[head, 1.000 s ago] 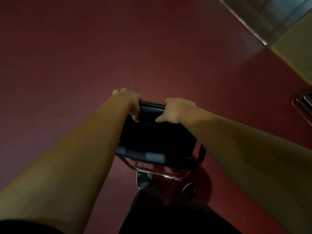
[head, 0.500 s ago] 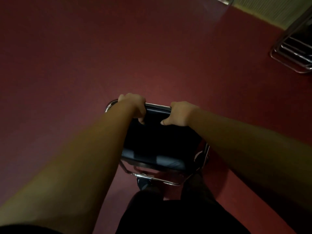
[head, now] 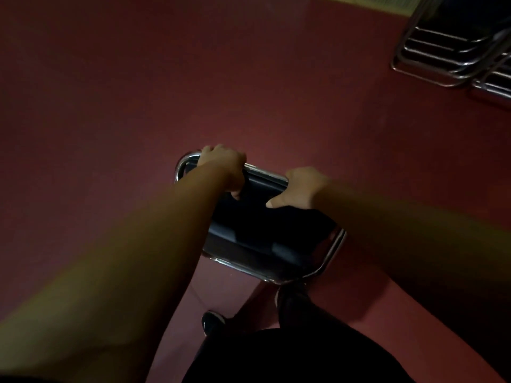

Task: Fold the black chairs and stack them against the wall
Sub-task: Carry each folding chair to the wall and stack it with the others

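Head view: the left hand (head: 224, 165) and right hand (head: 300, 189) each wrap a closed grip over the top edge of the folded black chair (head: 265, 230), carried in front of the legs above the red floor (head: 138, 92), probably for balance. Stacked chairs (head: 453, 48) lean at upper right. No legible writing.

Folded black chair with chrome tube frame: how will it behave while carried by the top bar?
Probably rigid: the folded black chair has a chrome tube frame. Likely moderately heavy or awkward, since left hand and right hand both grip it. Polished tube may be slippery; hanging low, it could swing against the legs.
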Motion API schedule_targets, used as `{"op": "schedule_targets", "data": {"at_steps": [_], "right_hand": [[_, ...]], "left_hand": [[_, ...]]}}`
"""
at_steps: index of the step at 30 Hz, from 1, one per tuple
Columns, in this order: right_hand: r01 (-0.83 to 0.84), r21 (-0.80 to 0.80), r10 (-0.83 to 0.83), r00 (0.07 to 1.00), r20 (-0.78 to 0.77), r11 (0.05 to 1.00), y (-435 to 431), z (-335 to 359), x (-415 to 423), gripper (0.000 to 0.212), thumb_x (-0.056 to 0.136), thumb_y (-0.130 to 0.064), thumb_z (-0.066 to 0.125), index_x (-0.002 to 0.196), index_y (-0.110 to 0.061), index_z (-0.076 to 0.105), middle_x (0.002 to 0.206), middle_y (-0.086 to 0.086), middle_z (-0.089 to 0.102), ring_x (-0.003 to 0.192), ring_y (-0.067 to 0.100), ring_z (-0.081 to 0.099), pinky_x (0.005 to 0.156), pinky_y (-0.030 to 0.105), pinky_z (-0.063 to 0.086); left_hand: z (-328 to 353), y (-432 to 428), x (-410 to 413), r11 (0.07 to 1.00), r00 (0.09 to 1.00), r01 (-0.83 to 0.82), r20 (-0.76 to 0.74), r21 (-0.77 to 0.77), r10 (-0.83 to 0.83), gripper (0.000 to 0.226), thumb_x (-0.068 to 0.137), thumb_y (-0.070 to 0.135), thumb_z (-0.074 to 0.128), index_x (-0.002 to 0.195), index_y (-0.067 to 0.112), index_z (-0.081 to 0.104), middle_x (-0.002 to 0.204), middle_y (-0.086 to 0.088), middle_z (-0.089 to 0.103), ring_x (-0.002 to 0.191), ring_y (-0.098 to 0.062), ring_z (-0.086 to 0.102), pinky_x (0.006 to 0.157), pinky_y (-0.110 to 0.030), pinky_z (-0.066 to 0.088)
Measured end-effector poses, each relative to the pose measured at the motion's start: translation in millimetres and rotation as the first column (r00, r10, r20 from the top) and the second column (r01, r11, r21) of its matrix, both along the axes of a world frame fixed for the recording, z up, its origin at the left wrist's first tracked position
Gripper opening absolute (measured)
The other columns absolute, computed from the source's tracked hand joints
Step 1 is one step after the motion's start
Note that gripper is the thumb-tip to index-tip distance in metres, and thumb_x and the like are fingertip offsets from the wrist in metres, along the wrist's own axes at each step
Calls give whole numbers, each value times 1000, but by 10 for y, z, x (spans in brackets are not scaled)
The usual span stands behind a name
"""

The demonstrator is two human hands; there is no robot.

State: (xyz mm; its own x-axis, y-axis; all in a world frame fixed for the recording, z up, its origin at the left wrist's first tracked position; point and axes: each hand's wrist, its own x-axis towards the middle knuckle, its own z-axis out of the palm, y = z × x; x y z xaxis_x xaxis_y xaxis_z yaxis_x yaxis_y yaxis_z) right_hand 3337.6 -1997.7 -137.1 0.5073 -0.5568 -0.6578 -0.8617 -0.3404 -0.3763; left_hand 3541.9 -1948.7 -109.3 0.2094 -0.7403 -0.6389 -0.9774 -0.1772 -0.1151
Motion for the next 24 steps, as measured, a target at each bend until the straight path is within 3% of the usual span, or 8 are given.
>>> {"op": "schedule_targets", "data": {"at_steps": [3,6,11,15,20,24], "right_hand": [[87,-46,-86,996,32,995,-502,141,-378,90,67,-78,81,130,-16,62,126,4,64,97,21,56,73,32,44],[129,-136,-126,991,35,982,-935,309,-717,82,65,-81,79,115,-18,65,117,3,67,92,21,59,65,32,42],[298,-227,-305,952,7,927,-1411,495,-1274,87,59,-80,80,124,-25,62,126,5,64,107,27,63,82,32,49],[385,-260,-397,918,5,886,-1573,521,-1654,71,61,-78,77,111,-31,55,115,3,66,99,29,64,85,38,54],[422,-295,-442,897,-3,857,-1767,491,-1735,67,61,-82,71,105,-36,50,112,-2,68,98,28,66,86,43,56],[416,-309,-438,899,-3,855,-2080,443,-1523,69,63,-81,70,112,-35,52,117,-1,69,106,29,66,91,44,55]], "left_hand": [[159,-612,-341,997,999,53,11,-53,-53,77,58,49,95,125,29,62,126,-5,65,125,-31,53,104,-48,39],[296,-1140,-663,985,993,118,13,-129,-117,76,61,47,94,127,27,61,128,-5,64,126,-31,51,107,-49,38],[370,-1783,-1235,944,977,211,22,-254,-213,80,63,51,92,131,25,58,134,-6,60,129,-32,49,111,-49,35],[307,-2132,-1599,902,949,311,44,-301,-312,83,65,53,91,134,22,54,137,-7,59,131,-33,47,113,-50,33],[261,-2506,-1763,885,935,350,57,-306,-350,80,68,46,88,136,20,55,137,-8,58,133,-33,46,113,-51,33],[176,-2875,-1554,887,936,343,38,-308,-349,76,69,45,87,135,21,57,136,-8,59,132,-33,48,114,-50,33]]}}
